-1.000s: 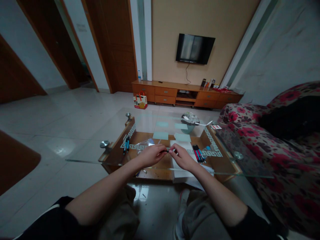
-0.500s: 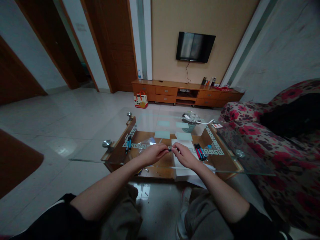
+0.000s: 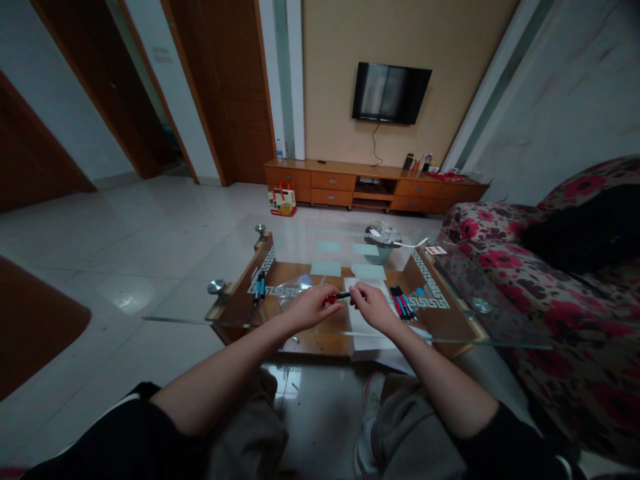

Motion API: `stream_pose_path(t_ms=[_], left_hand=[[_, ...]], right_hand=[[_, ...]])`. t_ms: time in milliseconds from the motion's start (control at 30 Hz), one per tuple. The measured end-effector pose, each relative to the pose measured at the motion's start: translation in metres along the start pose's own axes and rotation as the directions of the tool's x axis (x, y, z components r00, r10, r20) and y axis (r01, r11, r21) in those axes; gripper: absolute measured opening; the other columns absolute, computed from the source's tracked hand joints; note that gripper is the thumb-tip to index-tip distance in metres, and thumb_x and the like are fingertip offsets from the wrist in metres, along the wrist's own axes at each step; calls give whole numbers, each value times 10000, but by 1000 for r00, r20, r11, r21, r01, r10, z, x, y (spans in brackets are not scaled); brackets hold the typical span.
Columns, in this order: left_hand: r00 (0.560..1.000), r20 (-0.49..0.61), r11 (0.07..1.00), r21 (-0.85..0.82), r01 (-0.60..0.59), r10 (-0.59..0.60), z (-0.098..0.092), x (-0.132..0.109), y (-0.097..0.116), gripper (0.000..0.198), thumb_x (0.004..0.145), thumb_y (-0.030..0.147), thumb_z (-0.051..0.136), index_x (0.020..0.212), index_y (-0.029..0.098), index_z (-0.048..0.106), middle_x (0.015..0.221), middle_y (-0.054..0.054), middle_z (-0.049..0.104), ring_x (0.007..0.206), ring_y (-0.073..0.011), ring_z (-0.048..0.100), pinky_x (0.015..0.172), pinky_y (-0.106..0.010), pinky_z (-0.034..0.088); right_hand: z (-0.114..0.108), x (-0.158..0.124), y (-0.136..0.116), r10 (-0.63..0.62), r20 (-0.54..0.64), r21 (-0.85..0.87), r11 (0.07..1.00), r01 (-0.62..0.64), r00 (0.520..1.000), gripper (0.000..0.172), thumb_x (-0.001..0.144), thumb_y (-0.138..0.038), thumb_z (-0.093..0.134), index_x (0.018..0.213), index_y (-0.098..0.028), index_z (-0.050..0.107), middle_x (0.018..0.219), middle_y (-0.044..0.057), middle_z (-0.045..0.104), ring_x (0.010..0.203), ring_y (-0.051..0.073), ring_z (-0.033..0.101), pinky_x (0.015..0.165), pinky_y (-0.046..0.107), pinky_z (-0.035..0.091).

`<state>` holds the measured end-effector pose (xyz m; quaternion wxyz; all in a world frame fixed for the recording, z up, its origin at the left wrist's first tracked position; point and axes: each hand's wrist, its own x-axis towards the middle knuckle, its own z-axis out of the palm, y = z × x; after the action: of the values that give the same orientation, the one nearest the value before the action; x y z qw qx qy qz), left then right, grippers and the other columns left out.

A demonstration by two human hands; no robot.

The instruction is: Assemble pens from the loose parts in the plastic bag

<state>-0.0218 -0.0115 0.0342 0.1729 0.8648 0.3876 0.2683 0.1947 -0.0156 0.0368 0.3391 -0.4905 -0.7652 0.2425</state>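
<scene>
Between my two hands, above the near part of the glass table (image 3: 175,307), is a red and black pen (image 3: 343,295). My left hand (image 3: 316,307) is closed around its red end. The fingers of my right hand (image 3: 369,303) pinch the black end. Just right of my right hand, several red, blue and black pens (image 3: 403,303) lie side by side on the table. To the left lie blue and black pens (image 3: 259,288). A clear plastic bag (image 3: 294,288) rests beyond my left hand, and white paper (image 3: 361,320) shows beneath the right one.
A basket (image 3: 381,250) with plastic in it shows at the table's far side, near a red and white card (image 3: 436,251). The flowered sofa (image 3: 493,257) stands on the right. A paper bag (image 3: 283,201) stands by the TV cabinet (image 3: 330,181).
My hands have drawn slightly apart, so more of the pen shows between them, including its red part. The pens on the table have stayed in place.
</scene>
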Motion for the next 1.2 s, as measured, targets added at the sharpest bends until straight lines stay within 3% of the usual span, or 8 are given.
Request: stream_pose_path(t_ms=[133, 233, 467, 567, 667, 933, 1200], left_hand=[[1000, 25, 999, -37, -6, 7, -1, 0, -1, 215, 947, 286, 511, 1092, 192, 639, 954, -50, 679, 821, -174, 596, 718, -272, 431], [998, 57, 999, -42, -9, 11, 0, -1, -2, 223, 943, 248, 493, 1103, 195, 640, 949, -54, 681, 808, -174, 596, 716, -272, 434], [997, 79, 995, -101, -2, 10, 4, -2, -2, 278, 930, 334, 564, 1169, 202, 616, 913, -38, 678, 754, -156, 584, 692, -253, 433], [991, 115, 987, -151, -48, 66, 4, -3, -2, 477, 852, 400, 686, 1272, 213, 559, 1010, -44, 673, 797, -158, 590, 726, -260, 451], [982, 156, 984, -160, -78, 103, 2, -3, -1, 618, 800, 444, 742, 1327, 218, 514, 1078, -57, 662, 843, -169, 597, 761, -274, 459], [981, 162, 993, -75, -95, 106, 0, -4, -1, 395, 807, 509, 719, 1009, 196, 587, 889, -21, 645, 780, -160, 581, 690, -243, 409], [979, 199, 997, -68, -40, 53, 0, -4, -3, 445, 780, 562, 720, 1008, 205, 587, 845, -10, 653, 743, -164, 589, 675, -248, 394]], right_hand=[[-9, 3, 9, 138, -214, 43, 990, -132, 967, 464, 968, -550, 399, 742, -201, 605, 643, 27, 604, 635, 176, 546, 608, 284, 377], [-8, 6, 17, 231, -268, 184, 965, -186, 935, 489, 942, -595, 424, 736, -194, 612, 627, 33, 604, 610, 176, 549, 605, 290, 400], [10, 7, 15, 322, -20, 617, 749, -242, 946, 422, 812, -601, 636, 763, -184, 598, 771, 44, 653, 617, 140, 557, 503, 232, 366], [10, 6, 9, 356, 21, 687, 674, -272, 934, 409, 795, -581, 658, 879, -181, 634, 852, 45, 667, 638, 126, 564, 506, 215, 371], [8, 6, 6, 377, 27, 695, 658, -288, 926, 425, 798, -565, 651, 988, -185, 655, 894, 48, 676, 639, 118, 562, 508, 209, 373], [12, 4, 11, 318, 65, 697, 664, -271, 946, 417, 804, -555, 660, 989, -182, 669, 839, 34, 667, 634, 115, 557, 520, 211, 379], [14, 3, 12, 338, 66, 706, 650, -283, 939, 447, 784, -582, 673, 986, -183, 673, 803, 15, 654, 636, 116, 560, 519, 208, 371]])
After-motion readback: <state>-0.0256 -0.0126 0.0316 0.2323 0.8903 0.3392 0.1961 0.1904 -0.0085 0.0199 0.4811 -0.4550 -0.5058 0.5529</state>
